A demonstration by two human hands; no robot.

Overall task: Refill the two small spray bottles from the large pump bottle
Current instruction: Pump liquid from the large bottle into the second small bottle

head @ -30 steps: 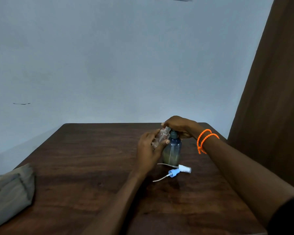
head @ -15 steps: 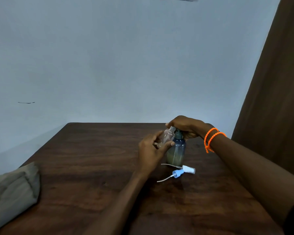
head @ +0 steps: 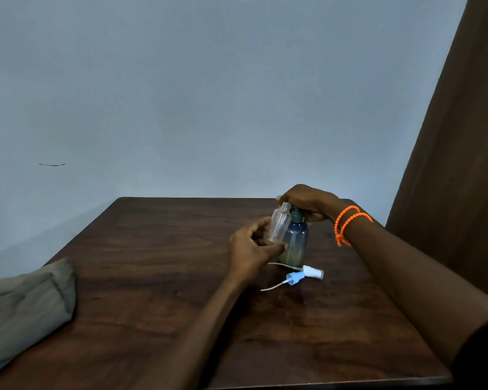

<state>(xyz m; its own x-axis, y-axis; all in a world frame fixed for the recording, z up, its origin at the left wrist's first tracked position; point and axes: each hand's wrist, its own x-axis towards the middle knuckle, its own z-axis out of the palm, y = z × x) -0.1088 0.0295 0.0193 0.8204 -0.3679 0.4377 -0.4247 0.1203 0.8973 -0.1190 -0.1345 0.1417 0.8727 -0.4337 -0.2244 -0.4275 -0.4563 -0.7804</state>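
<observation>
Dark wooden table (head: 158,277), folded grey cloth (head: 26,302) (left edge), brown curtain (head: 462,164)

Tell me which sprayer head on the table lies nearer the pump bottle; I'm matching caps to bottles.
The white head, lying just in front of the pump bottle. The blue head lies beside it, a little closer to the person.

Dim room, plain pale blue-grey painted wall (head: 209,94) with a short dark mark (head: 52,164) at left, dark brown curtain (head: 459,164) hanging at right, dark wood-grain table (head: 152,277) filling the foreground, crumpled grey-beige cloth (head: 26,305) lying at its left edge.
</observation>
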